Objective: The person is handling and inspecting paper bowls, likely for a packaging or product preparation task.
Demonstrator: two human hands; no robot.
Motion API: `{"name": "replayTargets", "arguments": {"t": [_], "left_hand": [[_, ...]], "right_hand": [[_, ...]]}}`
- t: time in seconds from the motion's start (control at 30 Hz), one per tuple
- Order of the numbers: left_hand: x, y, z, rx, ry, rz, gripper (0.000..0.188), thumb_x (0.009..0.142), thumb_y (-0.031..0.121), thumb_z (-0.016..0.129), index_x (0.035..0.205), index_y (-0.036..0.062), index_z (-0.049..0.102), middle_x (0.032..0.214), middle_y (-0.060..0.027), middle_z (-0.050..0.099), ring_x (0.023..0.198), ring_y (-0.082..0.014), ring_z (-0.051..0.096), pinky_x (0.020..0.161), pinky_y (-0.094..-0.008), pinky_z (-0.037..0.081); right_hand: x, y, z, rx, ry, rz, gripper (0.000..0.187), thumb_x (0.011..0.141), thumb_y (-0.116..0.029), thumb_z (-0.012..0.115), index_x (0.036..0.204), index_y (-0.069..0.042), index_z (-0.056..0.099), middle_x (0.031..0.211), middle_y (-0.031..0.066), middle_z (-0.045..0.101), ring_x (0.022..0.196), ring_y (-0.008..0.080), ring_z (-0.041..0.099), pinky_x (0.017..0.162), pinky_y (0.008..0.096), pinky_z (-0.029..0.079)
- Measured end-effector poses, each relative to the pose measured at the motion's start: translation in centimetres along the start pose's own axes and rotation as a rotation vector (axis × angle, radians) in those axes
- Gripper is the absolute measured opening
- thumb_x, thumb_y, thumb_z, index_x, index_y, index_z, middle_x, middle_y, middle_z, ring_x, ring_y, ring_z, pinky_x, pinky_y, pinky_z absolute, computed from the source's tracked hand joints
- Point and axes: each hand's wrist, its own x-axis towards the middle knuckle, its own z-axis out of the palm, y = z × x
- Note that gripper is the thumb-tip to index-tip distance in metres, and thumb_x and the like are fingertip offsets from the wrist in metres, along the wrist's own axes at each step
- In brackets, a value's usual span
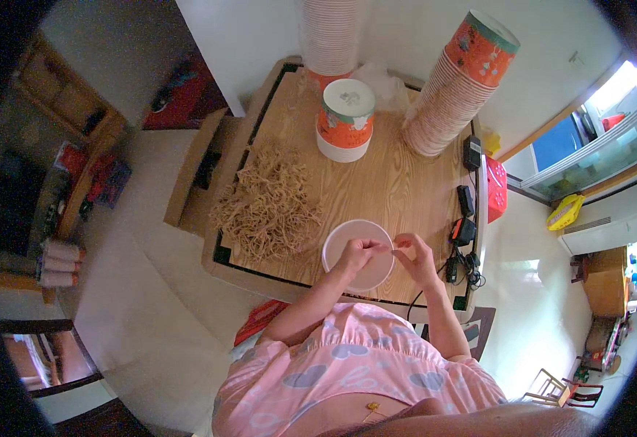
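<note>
Over a round white tub (pixel 366 280) at the near side of the table, both my hands are close together. My left hand (pixel 363 256) is closed in a pinch above the tub's middle. Its fingertips point toward my right hand (pixel 415 259), which pinches just past the tub's right rim. Whatever is between the fingertips is too small to make out. To the left of the tub lies a tangled heap of tan twine pieces (pixel 271 207). Beyond it, an orange and green paper tub (pixel 345 127) stands upside down on the wood-grain tabletop (pixel 362 191).
A tall leaning stack of paper tubs (pixel 449 91) stands at the back right, another stack (pixel 329 36) at the back. Black power adapters (pixel 465 200) and a coiled cable (pixel 468 268) line the right edge. An open cardboard box (pixel 198 175) adjoins the left side.
</note>
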Motion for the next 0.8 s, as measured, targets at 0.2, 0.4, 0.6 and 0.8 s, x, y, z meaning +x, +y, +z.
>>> {"name": "replayTargets", "arguments": {"t": [0.2,0.4,0.6,0.8], "left_hand": [[0.8,-1.2,-0.5,-0.022,-0.057,-0.037,0.014,0.078,0.02,0.061,0.084,0.0081,0.064,0.052,0.0065,0.047,0.039,-0.0021,0.035,0.034,-0.0177,0.024],[0.6,-1.0,-0.4,-0.011,-0.076,-0.032,0.014,0.078,0.019,0.06,0.084,0.0072,0.064,0.052,0.0062,0.046,0.037,-0.0021,0.034,0.034,-0.0175,0.023],[0.5,-0.9,-0.4,-0.066,-0.096,-0.081,0.013,0.078,0.018,0.06,0.084,0.0066,0.064,0.052,0.0057,0.047,0.037,-0.0021,0.033,0.034,-0.018,0.022],[0.6,-1.2,-0.3,0.023,-0.064,-0.043,0.013,0.078,0.019,0.06,0.084,0.0074,0.064,0.055,0.0063,0.048,0.04,-0.0017,0.035,0.036,-0.0174,0.025]], "right_hand": [[0.0,1.3,-0.2,-0.059,-0.091,-0.159,0.012,0.071,0.002,0.062,0.082,0.0,0.056,0.078,0.0092,0.058,0.074,0.0222,0.056,0.065,0.0294,0.045],[0.2,0.2,0.2,-0.039,-0.017,-0.106,0.008,0.07,0.001,0.062,0.077,-0.002,0.058,0.075,0.0091,0.058,0.072,0.0228,0.056,0.063,0.0299,0.045],[0.1,0.9,-0.7,-0.129,-0.11,-0.224,0.008,0.071,-0.002,0.062,0.078,-0.002,0.058,0.073,0.0087,0.057,0.07,0.0242,0.055,0.062,0.031,0.044],[0.3,1.4,-0.5,-0.165,-0.118,-0.265,0.006,0.073,-0.003,0.059,0.078,-0.001,0.055,0.074,0.0102,0.056,0.07,0.0274,0.053,0.062,0.0339,0.043]]}}
